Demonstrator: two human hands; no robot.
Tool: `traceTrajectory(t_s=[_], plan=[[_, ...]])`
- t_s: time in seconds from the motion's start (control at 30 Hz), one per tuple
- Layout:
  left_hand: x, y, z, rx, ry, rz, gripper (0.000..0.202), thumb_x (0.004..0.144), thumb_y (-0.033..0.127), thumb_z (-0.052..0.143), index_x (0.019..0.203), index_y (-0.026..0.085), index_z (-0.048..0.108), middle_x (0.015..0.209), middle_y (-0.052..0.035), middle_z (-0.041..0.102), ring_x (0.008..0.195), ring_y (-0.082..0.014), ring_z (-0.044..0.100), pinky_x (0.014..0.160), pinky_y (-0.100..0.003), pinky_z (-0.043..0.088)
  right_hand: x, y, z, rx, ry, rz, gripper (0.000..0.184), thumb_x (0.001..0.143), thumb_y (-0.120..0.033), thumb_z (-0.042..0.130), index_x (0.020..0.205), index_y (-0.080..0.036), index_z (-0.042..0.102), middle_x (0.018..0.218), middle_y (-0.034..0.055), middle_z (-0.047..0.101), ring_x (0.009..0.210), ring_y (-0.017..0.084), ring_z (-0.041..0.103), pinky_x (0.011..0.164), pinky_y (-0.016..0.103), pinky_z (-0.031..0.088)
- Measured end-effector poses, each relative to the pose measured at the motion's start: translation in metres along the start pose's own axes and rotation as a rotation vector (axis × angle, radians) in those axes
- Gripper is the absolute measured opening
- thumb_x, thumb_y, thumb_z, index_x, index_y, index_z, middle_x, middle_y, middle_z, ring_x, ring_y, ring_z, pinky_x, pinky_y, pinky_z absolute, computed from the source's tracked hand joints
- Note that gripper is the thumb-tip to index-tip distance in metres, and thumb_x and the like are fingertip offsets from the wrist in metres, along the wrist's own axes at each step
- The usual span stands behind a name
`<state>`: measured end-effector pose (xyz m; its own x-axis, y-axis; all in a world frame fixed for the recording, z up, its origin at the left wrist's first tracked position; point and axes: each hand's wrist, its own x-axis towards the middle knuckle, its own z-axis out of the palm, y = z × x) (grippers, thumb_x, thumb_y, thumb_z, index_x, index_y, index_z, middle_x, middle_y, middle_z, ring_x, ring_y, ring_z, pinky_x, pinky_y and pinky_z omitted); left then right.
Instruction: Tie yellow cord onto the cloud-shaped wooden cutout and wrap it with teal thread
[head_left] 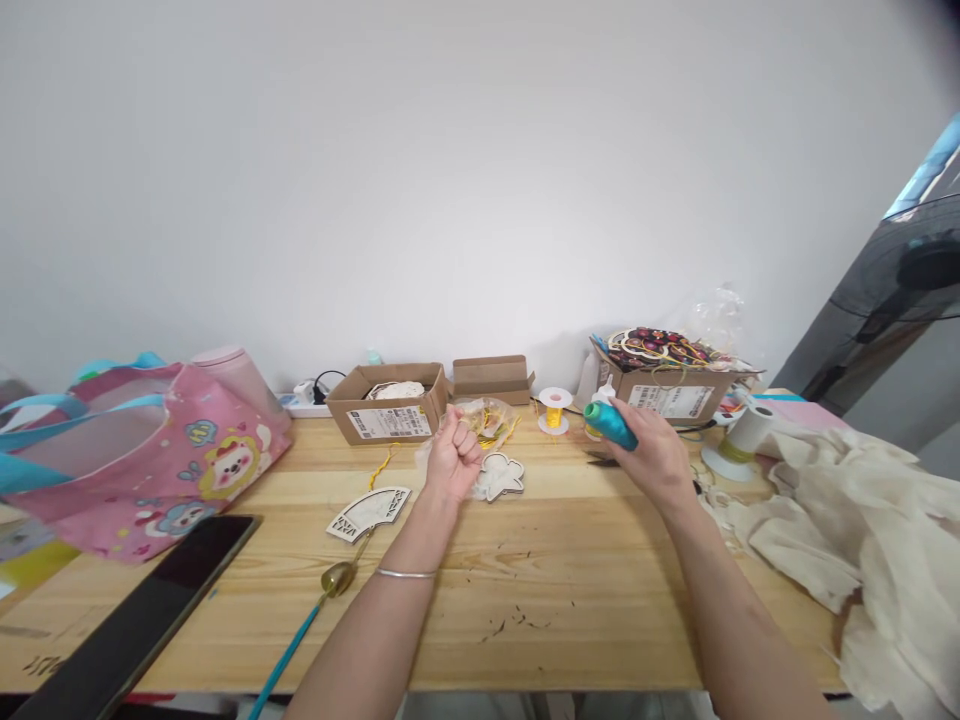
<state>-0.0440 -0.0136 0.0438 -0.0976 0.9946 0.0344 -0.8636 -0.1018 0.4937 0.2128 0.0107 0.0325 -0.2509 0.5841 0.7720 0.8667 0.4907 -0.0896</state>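
My right hand (651,452) grips a teal thread spool (609,423), held tilted above the wooden table (525,600) in front of a cardboard box. My left hand (453,458) is closed in a fist, fingers pinched together; whatever it pinches is too thin to make out. It hovers just left of a wooden cut-out shape (504,474) and near a clear bag with yellow thread (489,420). A silver bangle sits on my left wrist. A fan-shaped wooden cut-out (369,512) lies to the lower left of that hand.
Pink cartoon tote bag (150,450) at far left, dark tablet (142,620) in front of it. Two open cardboard boxes (388,402) at the back, a box of colourful pieces (671,375) at right. Yellow spool (555,410), white spool (739,440), cream cloth (862,530), teal tassel stick (300,640).
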Motion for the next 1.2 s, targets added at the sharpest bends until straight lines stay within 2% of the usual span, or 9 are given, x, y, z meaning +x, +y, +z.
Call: traceTrajectory(t_s=[0.17, 0.27, 0.37, 0.47, 0.57, 0.73, 0.87, 1.0, 1.2], plan=[[0.004, 0.015, -0.003, 0.047, 0.031, 0.103, 0.025, 0.085, 0.030, 0.037, 0.066, 0.017, 0.047, 0.040, 0.0105, 0.010, 0.031, -0.0026, 0.008, 0.028, -0.014, 0.008, 0.000, 0.005, -0.009, -0.103, 0.249, 0.174, 0.041, 0.070, -0.027, 0.057, 0.109, -0.016, 0.053, 0.099, 0.0094, 0.062, 0.088, 0.024, 0.056, 0.077, 0.035, 0.042], [0.006, 0.016, -0.008, 0.291, 0.048, 0.217, 0.024, 0.082, 0.033, 0.043, 0.064, 0.018, 0.048, 0.040, 0.0101, 0.014, 0.031, -0.0028, 0.011, 0.028, -0.014, 0.011, 0.001, 0.007, -0.013, -0.128, 0.406, 0.257, 0.041, 0.070, -0.028, 0.057, 0.108, -0.013, 0.053, 0.097, 0.0117, 0.062, 0.088, 0.025, 0.056, 0.077, 0.037, 0.041], [0.006, 0.007, -0.011, 0.532, 0.076, 0.284, 0.019, 0.075, 0.033, 0.054, 0.063, 0.018, 0.053, 0.041, 0.0083, 0.024, 0.033, -0.0035, 0.023, 0.031, -0.016, 0.023, 0.000, 0.007, -0.013, -0.117, 0.424, 0.229, 0.040, 0.069, -0.027, 0.057, 0.108, -0.016, 0.054, 0.096, 0.0099, 0.062, 0.089, 0.025, 0.055, 0.078, 0.038, 0.040], [0.002, -0.006, -0.009, 0.811, 0.135, 0.494, 0.013, 0.073, 0.033, 0.056, 0.077, 0.021, 0.060, 0.066, -0.0005, 0.052, 0.064, -0.0126, 0.052, 0.062, -0.028, 0.045, 0.000, 0.001, -0.011, -0.095, 0.371, 0.174, 0.039, 0.069, -0.024, 0.057, 0.107, -0.019, 0.054, 0.098, 0.0074, 0.063, 0.089, 0.024, 0.055, 0.078, 0.037, 0.039], [-0.007, -0.022, -0.002, 1.103, 0.104, 0.706, 0.028, 0.078, 0.037, 0.047, 0.101, 0.025, 0.056, 0.107, -0.0053, 0.052, 0.106, -0.0198, 0.044, 0.095, -0.037, 0.029, 0.001, -0.011, -0.009, -0.043, 0.336, 0.090, 0.037, 0.068, -0.020, 0.058, 0.106, -0.018, 0.054, 0.098, 0.0070, 0.063, 0.090, 0.022, 0.054, 0.079, 0.036, 0.039], [-0.025, -0.056, 0.009, 0.986, -0.274, 0.345, 0.047, 0.074, 0.033, 0.053, 0.118, 0.022, 0.043, 0.120, -0.0082, 0.047, 0.111, -0.0203, 0.042, 0.094, -0.035, 0.032, 0.001, -0.038, -0.002, 0.130, 0.272, -0.131, 0.034, 0.072, -0.015, 0.054, 0.106, -0.021, 0.054, 0.097, 0.0051, 0.063, 0.093, 0.019, 0.053, 0.083, 0.035, 0.040], [-0.030, -0.074, 0.009, 0.872, -0.482, -0.032, 0.036, 0.066, 0.030, 0.062, 0.099, 0.017, 0.055, 0.082, -0.0049, 0.061, 0.074, -0.0148, 0.056, 0.066, -0.026, 0.043, 0.000, -0.048, 0.006, 0.267, 0.112, -0.270, 0.036, 0.077, -0.019, 0.049, 0.113, -0.022, 0.049, 0.104, 0.0065, 0.060, 0.098, 0.020, 0.051, 0.086, 0.038, 0.040], [-0.026, -0.071, 0.004, 0.974, -0.330, -0.080, 0.021, 0.065, 0.034, 0.062, 0.069, 0.013, 0.060, 0.046, 0.0047, 0.046, 0.040, -0.0055, 0.037, 0.041, -0.019, 0.027, -0.001, -0.042, 0.011, 0.328, -0.021, -0.306, 0.042, 0.079, -0.025, 0.049, 0.120, -0.020, 0.042, 0.107, 0.0105, 0.057, 0.097, 0.022, 0.052, 0.081, 0.039, 0.044], [-0.014, -0.050, 0.003, 1.046, -0.221, -0.040, 0.020, 0.060, 0.031, 0.066, 0.062, 0.012, 0.066, 0.052, -0.0001, 0.057, 0.045, -0.0064, 0.042, 0.043, -0.018, 0.029, 0.000, -0.028, 0.008, 0.327, -0.136, -0.285, 0.056, 0.070, -0.029, 0.061, 0.121, -0.019, 0.040, 0.102, 0.0097, 0.059, 0.091, 0.022, 0.055, 0.076, 0.036, 0.048]])
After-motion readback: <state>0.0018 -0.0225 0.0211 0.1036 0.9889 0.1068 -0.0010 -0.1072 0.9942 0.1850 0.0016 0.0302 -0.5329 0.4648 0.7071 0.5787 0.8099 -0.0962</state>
